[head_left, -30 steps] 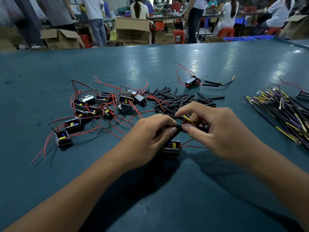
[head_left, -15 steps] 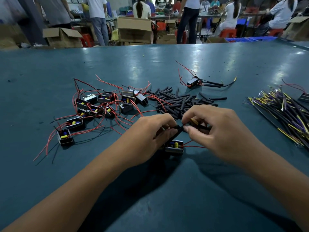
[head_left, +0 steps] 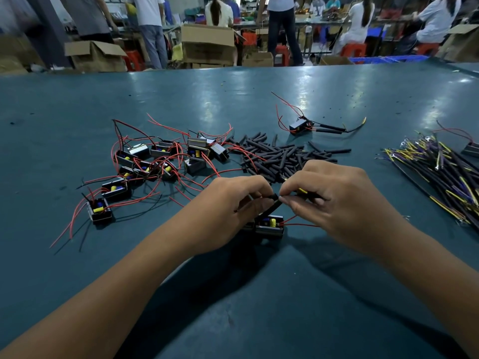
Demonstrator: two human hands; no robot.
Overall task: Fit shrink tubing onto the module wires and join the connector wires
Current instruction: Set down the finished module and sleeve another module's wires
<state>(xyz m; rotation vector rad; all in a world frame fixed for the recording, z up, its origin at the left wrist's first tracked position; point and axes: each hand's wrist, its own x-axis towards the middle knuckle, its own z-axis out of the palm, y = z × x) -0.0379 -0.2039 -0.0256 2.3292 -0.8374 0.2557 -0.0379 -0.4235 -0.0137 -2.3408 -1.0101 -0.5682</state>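
Observation:
A small black module with a yellow part and red wires lies on the table under my hands. My left hand pinches a black piece of shrink tubing that runs up from the module. My right hand meets it fingertip to fingertip and pinches a black connector wire with a yellow strand. Where the tubing and the wire meet is hidden by my fingers.
Several modules with red wires lie at the left, a heap of black tubing pieces in the middle, one module fitted with tubing behind it, a bundle of connector wires at the right. People and cardboard boxes stand beyond the table.
My hands have stayed together over the module with only small finger movements. The view has shifted slightly.

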